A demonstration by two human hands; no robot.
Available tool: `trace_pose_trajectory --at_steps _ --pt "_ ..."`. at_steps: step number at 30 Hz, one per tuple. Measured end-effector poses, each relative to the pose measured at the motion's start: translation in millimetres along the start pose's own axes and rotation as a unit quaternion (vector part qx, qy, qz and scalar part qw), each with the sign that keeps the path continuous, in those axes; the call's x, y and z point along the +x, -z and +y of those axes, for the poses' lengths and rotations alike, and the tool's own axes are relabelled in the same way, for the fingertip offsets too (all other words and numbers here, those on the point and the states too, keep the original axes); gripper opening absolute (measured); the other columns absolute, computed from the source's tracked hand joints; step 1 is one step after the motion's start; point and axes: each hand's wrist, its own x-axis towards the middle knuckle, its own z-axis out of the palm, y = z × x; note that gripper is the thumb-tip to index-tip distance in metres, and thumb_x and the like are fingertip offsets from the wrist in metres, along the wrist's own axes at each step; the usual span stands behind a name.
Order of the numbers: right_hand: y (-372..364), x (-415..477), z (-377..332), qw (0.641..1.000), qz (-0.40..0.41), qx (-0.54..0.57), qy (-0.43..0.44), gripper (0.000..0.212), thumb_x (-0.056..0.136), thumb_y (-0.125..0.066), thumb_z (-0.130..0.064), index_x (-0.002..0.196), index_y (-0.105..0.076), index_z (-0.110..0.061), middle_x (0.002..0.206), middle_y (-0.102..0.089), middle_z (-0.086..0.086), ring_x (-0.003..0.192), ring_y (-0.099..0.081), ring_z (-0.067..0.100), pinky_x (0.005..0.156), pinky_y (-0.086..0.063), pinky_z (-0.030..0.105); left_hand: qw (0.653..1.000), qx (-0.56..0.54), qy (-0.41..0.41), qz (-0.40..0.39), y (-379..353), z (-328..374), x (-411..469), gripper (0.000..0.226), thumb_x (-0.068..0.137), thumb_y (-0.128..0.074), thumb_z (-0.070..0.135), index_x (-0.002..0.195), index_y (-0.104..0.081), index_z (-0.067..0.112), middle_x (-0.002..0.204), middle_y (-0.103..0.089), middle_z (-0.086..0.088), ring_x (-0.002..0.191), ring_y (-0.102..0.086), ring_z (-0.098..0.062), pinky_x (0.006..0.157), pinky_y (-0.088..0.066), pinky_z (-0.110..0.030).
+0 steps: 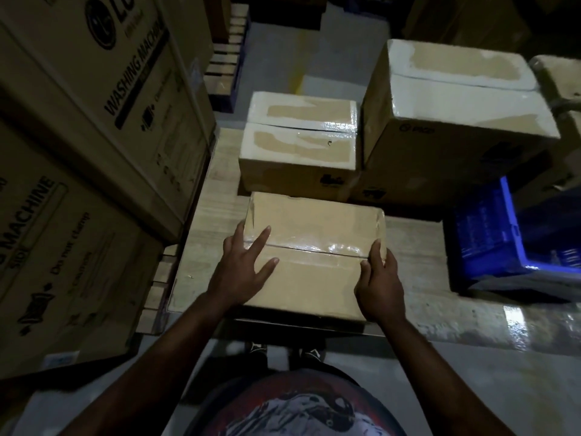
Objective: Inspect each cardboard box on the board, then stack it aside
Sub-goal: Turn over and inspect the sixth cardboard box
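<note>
— Printed shirt (pixel 298 407) fills the bottom edge, and dark shoes (pixel 257 349) show just short of the taped cardboard box (pixel 314 243). Where does that box lie?

— Flat on the wooden board (pixel 213 221), at the board's near edge, with a glossy tape seam running across its top.

— And the person's arms?

— Both reach forward, bare forearms nearly straight. The left hand (pixel 242 265) rests palm-down on the box's near left corner, fingers spread and straight, gripping nothing. The right hand (pixel 379 284) holds the box's right edge, with the thumb laid on the top beside the seam and the fingers curled over the side.

— What sits beyond the box?

— A second cardboard box (pixel 298 143), patched with white tape, just behind it. Whether the two touch is hard to tell. Behind and to the right stands a taller stack of cartons (pixel 456 99), whose top one is also white-taped.

— And to either side?

— A blue plastic crate (pixel 490 243) lies to the box's right, apart from it. Large washing machine cartons (pixel 94 99) are piled high to its left, beyond the board's edge.
</note>
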Motion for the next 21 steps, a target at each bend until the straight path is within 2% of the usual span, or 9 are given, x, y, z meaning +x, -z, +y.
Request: trace_pose_trajectory --at_steps 3,5,8,10,12,14,17,21 --pt "-2.1 4.4 -1.4 1.0 0.001 -0.008 -0.009 0.055 0.106 -0.035 -0.037 0.158 -0.022 -0.025 0.162 -0.021 0.012 0.132 -0.047 0.038 0.094 -0.048 0.045 1.0 0.027 -0.002 0.009 -1.0 1.3 2.0 0.067 0.094 -0.046 0.062 0.154 -0.021 0.047 0.165 -0.006 -0.009 0.142 -0.018 -0.032 0.101 -0.044 -0.048" --pt "-4.5 2.6 -1.2 1.0 0.017 -0.017 -0.002 0.054 0.106 -0.034 -0.033 0.157 -0.025 -0.02 0.162 -0.022 0.017 0.142 -0.035 0.038 0.107 -0.042 0.049 0.998 0.066 -0.005 0.018 -3.2 2.9 0.3 0.067 0.095 -0.044 0.059 0.155 -0.022 0.041 0.164 -0.007 -0.014 0.144 -0.017 -0.034 0.105 -0.041 -0.05" --pt "-4.4 2.0 -1.7 0.992 0.049 -0.089 0.08 0.052 0.101 -0.038 -0.026 0.149 -0.038 -0.007 0.157 -0.028 0.027 0.146 -0.026 0.042 0.116 -0.032 0.055 0.994 0.097 -0.037 0.025 -6.1 16.0 0.9 0.069 0.093 -0.045 0.048 0.155 -0.028 0.024 0.166 -0.002 -0.015 0.151 -0.006 -0.036 0.117 -0.028 -0.054" --pt "-3.7 0.2 -8.0 0.979 0.031 -0.124 0.156 0.053 0.099 -0.042 -0.029 0.147 -0.042 -0.006 0.159 -0.026 0.025 0.15 -0.02 0.039 0.12 -0.025 0.055 0.988 0.11 -0.109 0.009 -10.5 29.5 2.7 0.071 0.094 -0.045 0.047 0.156 -0.026 0.018 0.167 0.003 -0.011 0.154 0.003 -0.029 0.123 -0.016 -0.047" --pt "-8.8 -5.3 -16.4 0.964 -0.002 -0.126 0.232 0.059 0.1 -0.042 -0.036 0.151 -0.04 -0.006 0.164 -0.022 0.02 0.154 -0.014 0.033 0.124 -0.016 0.05 0.981 0.112 -0.156 -0.02 -19.4 40.9 1.6 0.074 0.097 -0.038 0.049 0.159 -0.016 0.016 0.167 0.006 -0.009 0.154 0.007 -0.023 0.125 -0.006 -0.041" --pt "-21.1 -10.9 -23.2 0.951 -0.027 -0.137 0.275 0.064 0.102 -0.036 -0.039 0.155 -0.032 -0.004 0.166 -0.016 0.016 0.155 -0.007 0.028 0.126 -0.008 0.044 0.978 0.131 -0.157 -0.041 -31.9 45.3 -2.0 0.072 0.1 -0.027 0.048 0.16 -0.007 0.012 0.167 0.007 -0.008 0.154 0.008 -0.021 0.125 -0.002 -0.04" --pt "-35.6 -15.1 -26.5 0.947 -0.035 -0.169 0.272 0.064 0.105 -0.028 -0.037 0.157 -0.021 0.0 0.167 -0.009 0.014 0.156 0.0 0.023 0.125 -0.007 0.042 0.977 0.152 -0.139 -0.056 -42.7 44.1 -4.3 0.068 0.101 -0.016 0.044 0.158 -0.004 0.008 0.167 0.003 -0.01 0.154 0.008 -0.02 0.125 -0.004 -0.041" --pt "-34.9 -13.8 -26.5 0.943 -0.054 -0.195 0.264 0.065 0.105 -0.024 -0.037 0.158 -0.014 0.0 0.168 -0.004 0.015 0.156 0.006 0.023 0.126 -0.005 0.043 0.977 0.155 -0.137 -0.056 -44.4 43.2 -0.1 0.067 0.101 -0.019 0.04 0.157 -0.012 0.005 0.166 -0.005 -0.012 0.154 0.0 -0.022 0.123 -0.008 -0.042"
